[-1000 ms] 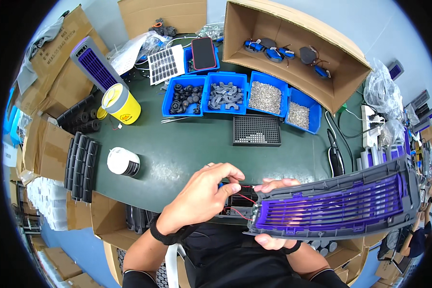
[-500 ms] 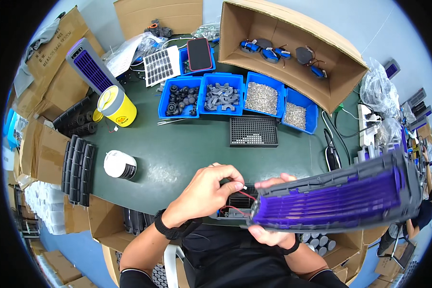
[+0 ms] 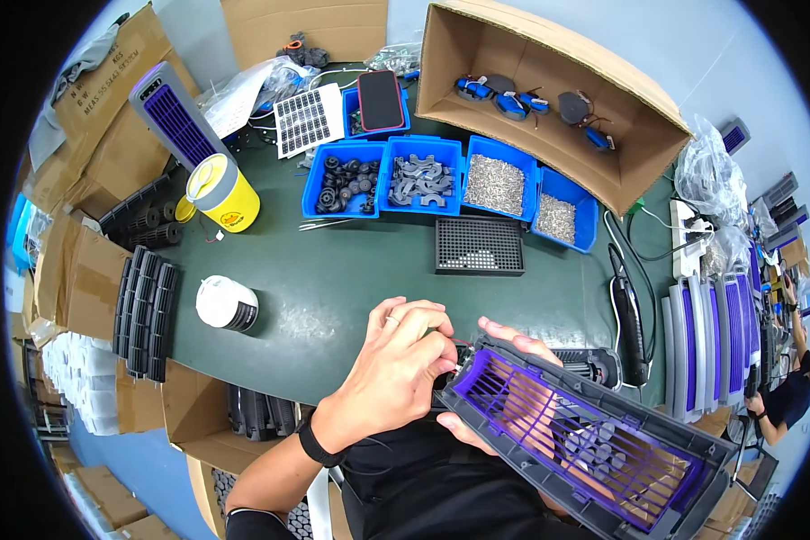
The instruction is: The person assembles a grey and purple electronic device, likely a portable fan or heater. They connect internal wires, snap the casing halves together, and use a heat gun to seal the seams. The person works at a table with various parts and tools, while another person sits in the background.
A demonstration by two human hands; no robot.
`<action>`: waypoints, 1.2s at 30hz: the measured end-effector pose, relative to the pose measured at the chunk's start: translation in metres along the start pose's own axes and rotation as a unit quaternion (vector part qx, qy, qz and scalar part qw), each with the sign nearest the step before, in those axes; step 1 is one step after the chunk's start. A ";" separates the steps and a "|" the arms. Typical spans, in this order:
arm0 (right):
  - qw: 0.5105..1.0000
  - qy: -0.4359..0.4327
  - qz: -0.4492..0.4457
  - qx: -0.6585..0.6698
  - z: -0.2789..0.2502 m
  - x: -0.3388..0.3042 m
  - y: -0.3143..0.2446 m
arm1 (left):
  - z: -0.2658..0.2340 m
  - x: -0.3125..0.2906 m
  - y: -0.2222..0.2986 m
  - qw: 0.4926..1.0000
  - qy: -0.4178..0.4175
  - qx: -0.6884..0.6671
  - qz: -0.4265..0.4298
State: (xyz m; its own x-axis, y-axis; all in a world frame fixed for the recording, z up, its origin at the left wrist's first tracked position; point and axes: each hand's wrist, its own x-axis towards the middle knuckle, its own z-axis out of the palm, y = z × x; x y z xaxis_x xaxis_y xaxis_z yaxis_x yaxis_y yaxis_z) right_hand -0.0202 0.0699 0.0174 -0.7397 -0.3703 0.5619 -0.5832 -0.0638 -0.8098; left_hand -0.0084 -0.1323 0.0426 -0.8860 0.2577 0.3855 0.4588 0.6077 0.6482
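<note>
My right hand (image 3: 518,344) grips a long grey fan cover with a purple slatted grille (image 3: 549,409). The cover slants down to the right, its inner side up, and my palm shows through the slats. At the cover's near-left end my left hand (image 3: 403,360) is closed, fingertips pinched on a small wire plug that is mostly hidden. Thin reddish wire (image 3: 462,342) shows beside the fingertips. Behind the cover lies a dark grey fan body (image 3: 589,366) on the green table, partly covered by the cover and my right hand.
Blue bins (image 3: 420,177) of black and grey parts and screws line the back. A black perforated tray (image 3: 479,247) sits before them. At right is a black electric screwdriver (image 3: 628,315), beyond it upright purple-grey covers (image 3: 706,337). A white tub (image 3: 226,303) and yellow cup (image 3: 225,195) stand left.
The fan cover has swung down at its right end and tilted, uncovering the fan body and screwdriver. My left hand has brought the plug from beside the cover to its end.
</note>
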 end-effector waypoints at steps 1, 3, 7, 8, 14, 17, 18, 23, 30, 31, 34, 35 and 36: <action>1.000 0.003 -0.023 -0.015 0.001 0.002 0.001 | -0.001 0.000 0.003 1.000 -0.003 0.018 0.004; 0.999 0.012 -0.044 -0.029 0.004 0.000 0.006 | -0.002 0.001 0.008 0.999 -0.007 0.049 0.011; 0.997 0.037 -0.059 -0.037 0.011 -0.004 0.010 | -0.002 0.002 0.012 0.998 -0.020 0.054 0.013; 0.996 0.038 -0.054 -0.054 0.011 -0.006 0.009 | -0.001 0.003 0.012 0.999 -0.024 0.041 0.012; 0.997 0.039 -0.066 -0.025 0.006 -0.006 0.009 | -0.005 -0.001 0.008 1.000 0.001 -0.010 0.006; 0.988 0.096 -0.042 0.117 0.007 -0.010 0.012 | -0.035 0.014 0.058 0.996 0.021 -0.074 0.038; 0.972 0.111 -0.025 0.205 0.009 -0.018 0.024 | -0.033 0.012 0.081 0.996 -0.008 -0.054 0.075; 0.970 -0.051 0.199 -0.130 -0.030 -0.033 -0.028 | 0.007 -0.016 0.090 0.982 0.090 0.016 0.164; 0.880 -0.236 0.033 -0.411 -0.078 -0.034 -0.047 | -0.018 -0.018 0.093 0.918 0.255 -0.284 -0.111; 0.885 -0.227 -0.003 -0.406 -0.074 -0.038 -0.033 | -0.024 -0.010 0.097 0.885 0.276 -0.357 -0.118; 0.883 -0.166 -0.038 -0.438 -0.064 -0.020 -0.002 | -0.031 0.008 0.083 0.898 0.307 -0.305 -0.077; 0.873 -0.154 -0.063 -0.459 -0.060 -0.008 0.010 | -0.032 0.010 0.075 0.910 0.307 -0.268 -0.076; 0.870 -0.141 -0.067 -0.468 -0.057 0.001 0.021 | -0.032 0.015 0.069 0.918 0.289 -0.262 -0.072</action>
State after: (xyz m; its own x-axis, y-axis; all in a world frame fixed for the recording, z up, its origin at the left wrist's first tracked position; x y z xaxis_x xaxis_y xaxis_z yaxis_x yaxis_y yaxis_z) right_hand -0.0530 0.1212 0.0106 -0.6092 -0.6383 0.4706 -0.7734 0.6094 -0.1745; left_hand 0.0123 -0.1101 0.1140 -0.8253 -0.3307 0.4577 0.4439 0.1210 0.8879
